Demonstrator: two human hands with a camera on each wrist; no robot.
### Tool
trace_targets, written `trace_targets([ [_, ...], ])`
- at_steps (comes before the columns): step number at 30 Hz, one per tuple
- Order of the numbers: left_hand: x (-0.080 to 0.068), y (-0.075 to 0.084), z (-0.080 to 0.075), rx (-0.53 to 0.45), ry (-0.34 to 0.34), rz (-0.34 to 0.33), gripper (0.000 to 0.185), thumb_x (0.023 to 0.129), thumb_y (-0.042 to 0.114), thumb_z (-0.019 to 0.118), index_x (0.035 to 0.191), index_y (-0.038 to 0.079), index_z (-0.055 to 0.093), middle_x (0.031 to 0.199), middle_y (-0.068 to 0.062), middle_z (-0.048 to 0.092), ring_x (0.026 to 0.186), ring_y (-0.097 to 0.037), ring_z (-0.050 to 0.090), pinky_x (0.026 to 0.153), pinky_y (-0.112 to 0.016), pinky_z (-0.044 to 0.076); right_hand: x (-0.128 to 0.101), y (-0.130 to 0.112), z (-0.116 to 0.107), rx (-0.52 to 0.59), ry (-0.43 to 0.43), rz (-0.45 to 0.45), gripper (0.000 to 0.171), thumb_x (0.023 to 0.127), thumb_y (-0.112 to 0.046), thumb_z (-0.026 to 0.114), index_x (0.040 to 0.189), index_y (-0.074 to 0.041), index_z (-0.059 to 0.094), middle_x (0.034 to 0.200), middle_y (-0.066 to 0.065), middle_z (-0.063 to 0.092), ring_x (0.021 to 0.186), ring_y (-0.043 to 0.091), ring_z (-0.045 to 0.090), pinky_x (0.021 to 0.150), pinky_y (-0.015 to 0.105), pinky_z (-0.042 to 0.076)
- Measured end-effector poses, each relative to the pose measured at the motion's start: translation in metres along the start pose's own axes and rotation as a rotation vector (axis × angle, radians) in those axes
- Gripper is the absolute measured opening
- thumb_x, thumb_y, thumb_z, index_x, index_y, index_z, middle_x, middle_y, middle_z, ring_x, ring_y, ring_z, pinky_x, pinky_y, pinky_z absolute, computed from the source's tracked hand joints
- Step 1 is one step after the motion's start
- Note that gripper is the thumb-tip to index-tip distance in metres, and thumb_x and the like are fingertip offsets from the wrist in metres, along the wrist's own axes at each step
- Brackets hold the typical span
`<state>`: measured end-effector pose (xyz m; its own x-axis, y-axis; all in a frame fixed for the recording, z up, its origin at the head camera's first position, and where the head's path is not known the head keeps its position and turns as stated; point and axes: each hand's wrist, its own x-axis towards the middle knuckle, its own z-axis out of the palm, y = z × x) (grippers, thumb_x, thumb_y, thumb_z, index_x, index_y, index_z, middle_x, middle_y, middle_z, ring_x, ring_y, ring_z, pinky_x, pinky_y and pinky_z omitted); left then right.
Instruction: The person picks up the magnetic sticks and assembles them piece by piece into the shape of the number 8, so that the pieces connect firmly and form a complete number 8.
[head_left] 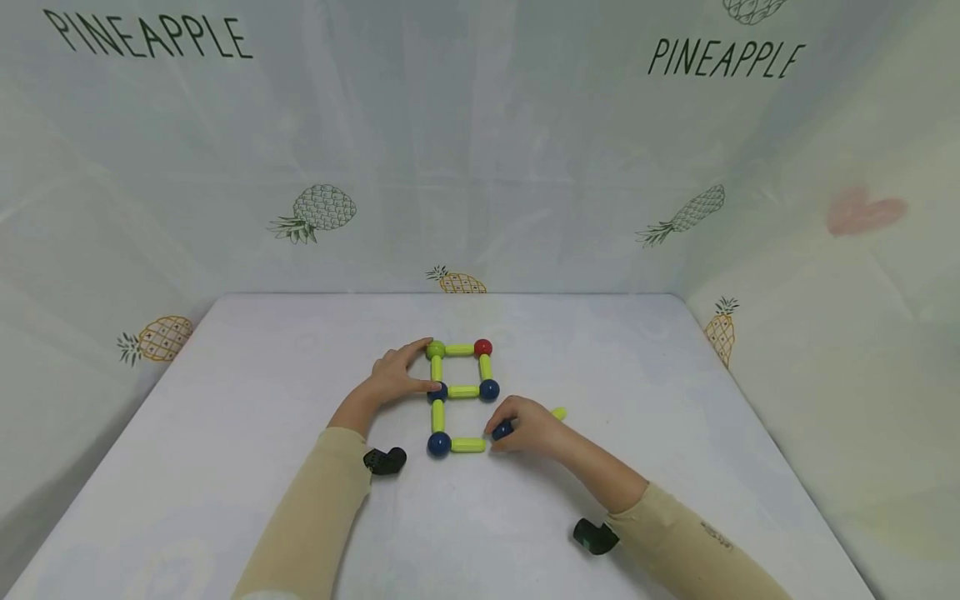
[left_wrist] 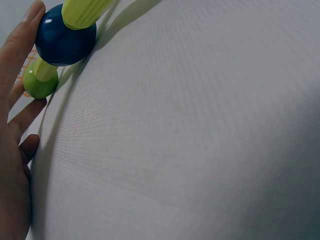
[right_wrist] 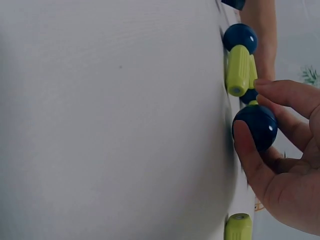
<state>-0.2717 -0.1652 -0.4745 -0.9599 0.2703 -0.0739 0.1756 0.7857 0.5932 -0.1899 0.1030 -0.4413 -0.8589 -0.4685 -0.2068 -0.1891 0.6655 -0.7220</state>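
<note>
Right hand [head_left: 528,429] pinches a dark blue ball [right_wrist: 255,127] w/ thumb and fingers, just beside the free end of the bottom yellow-green rod [head_left: 468,445]. Better bring it straight to the rod tip, slowly. Ball is glossy, round. Left hand [head_left: 396,377], fingers straight, steadies the rod-and-ball frame [head_left: 459,390].

The white table [head_left: 225,467] lies bare all round my arms, so either hand can slide out freely to its own side. Ahead, the ball-and-stick frame [head_left: 461,392] blocks the middle, with my left hand [head_left: 393,377] touching its left edge. My right hand [head_left: 528,429], pinching a blue ball [right_wrist: 256,127], fills the frame's open lower right corner; a loose yellow stick [head_left: 558,412] lies just behind it.
</note>
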Motion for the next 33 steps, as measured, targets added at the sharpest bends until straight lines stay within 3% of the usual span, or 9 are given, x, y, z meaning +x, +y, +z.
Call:
trace_targets([
  [33,0.000,0.001,0.000,0.009,-0.002,-0.003,0.099,0.061,0.068,0.065,0.142,0.030,0.024,0.144,-0.003,0.027,0.121,-0.031,0.031,0.096,-0.053,0.022,0.013,0.000,0.017,-0.153,-0.043,-0.033,0.023,0.066,-0.016,0.079,0.084,-0.024,0.067,0.089,-0.011,0.056,0.089,0.011,0.049,0.085,0.034,0.041],
])
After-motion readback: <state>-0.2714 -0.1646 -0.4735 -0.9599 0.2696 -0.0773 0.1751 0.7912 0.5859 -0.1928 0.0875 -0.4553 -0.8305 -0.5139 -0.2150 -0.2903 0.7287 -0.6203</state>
